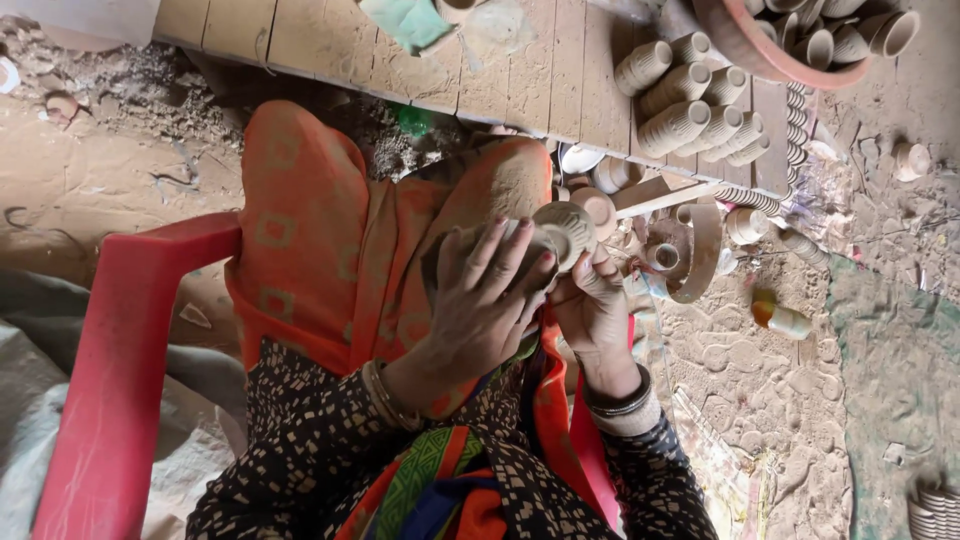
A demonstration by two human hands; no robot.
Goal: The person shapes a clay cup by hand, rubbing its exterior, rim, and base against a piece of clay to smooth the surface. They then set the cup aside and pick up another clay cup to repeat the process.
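Patterned dark sleeves (330, 450) sit closest to the lens, leading to both hands above an orange-clad lap (310, 250). Left hand (490, 300) — fingers curled shut around the body of a small clay cup (562, 232) — supports it from behind, mouth turned outward, so the rim is exposed. Right hand (592, 305) closes against the cup's lower edge; whether it holds a tool cannot be told. Holding the cup over the lap keeps it steady and within reach of the wooden board (520, 70), where stacked unfired cups (690, 110) lie on their sides in rows. A red plastic chair arm (130, 370) runs alongside.
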